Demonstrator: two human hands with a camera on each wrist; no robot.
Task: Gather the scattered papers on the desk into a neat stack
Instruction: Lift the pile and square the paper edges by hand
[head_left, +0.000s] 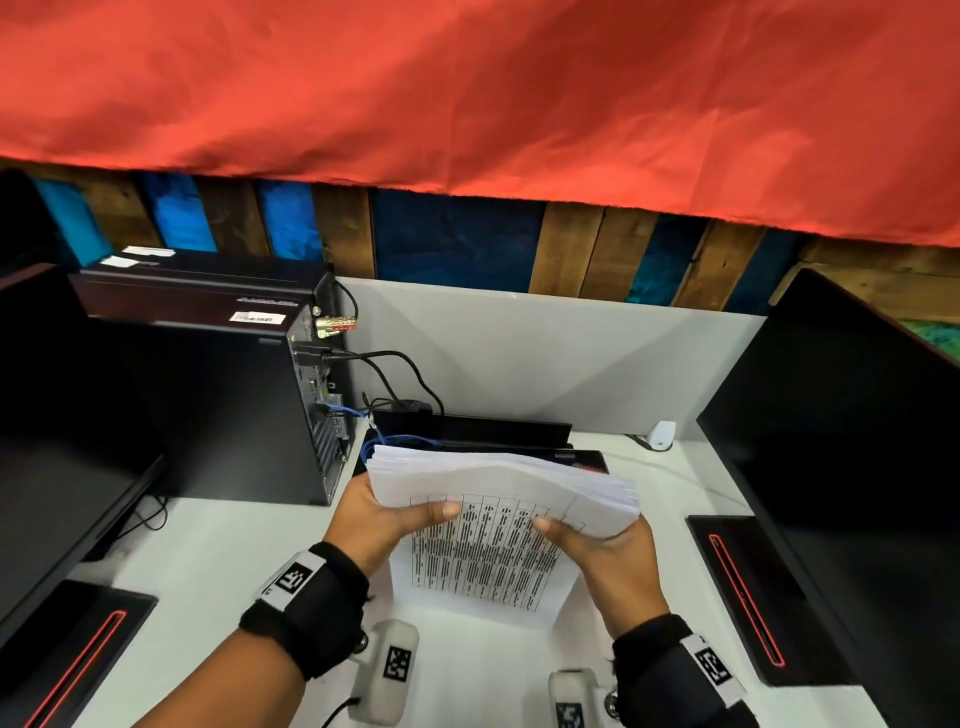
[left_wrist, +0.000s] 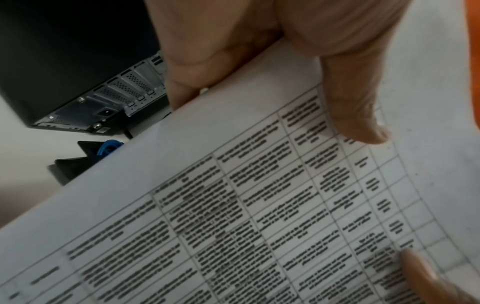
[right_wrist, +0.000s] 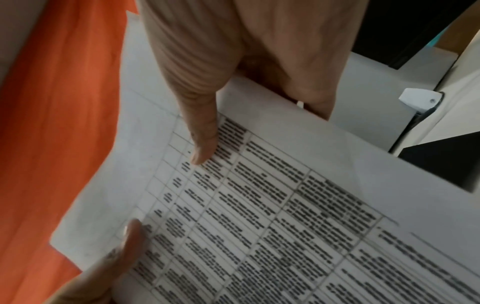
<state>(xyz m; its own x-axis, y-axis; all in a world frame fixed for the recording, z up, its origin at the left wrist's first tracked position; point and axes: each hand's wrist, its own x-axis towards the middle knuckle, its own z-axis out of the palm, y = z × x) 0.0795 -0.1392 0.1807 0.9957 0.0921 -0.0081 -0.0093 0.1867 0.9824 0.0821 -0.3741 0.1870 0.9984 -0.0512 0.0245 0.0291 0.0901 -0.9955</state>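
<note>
A thick stack of white papers (head_left: 498, 514) with printed tables stands on edge on the white desk (head_left: 218, 561), its top leaning away from me. My left hand (head_left: 387, 514) grips its left side, thumb on the printed front sheet (left_wrist: 259, 205) and fingers behind. My right hand (head_left: 597, 540) grips the right side the same way, thumb on the front sheet (right_wrist: 272, 216). In the left wrist view the left hand (left_wrist: 259, 61) pinches the sheet edge; in the right wrist view the right hand (right_wrist: 246, 72) does likewise. The upper edges of the sheets are fanned and slightly uneven.
A black computer tower (head_left: 208, 374) with cables stands at the left. Black monitors stand at the far left (head_left: 57, 441) and right (head_left: 852, 441). A black device (head_left: 498, 431) lies behind the papers. A white clip (head_left: 661, 434) sits by the grey partition (head_left: 545, 353).
</note>
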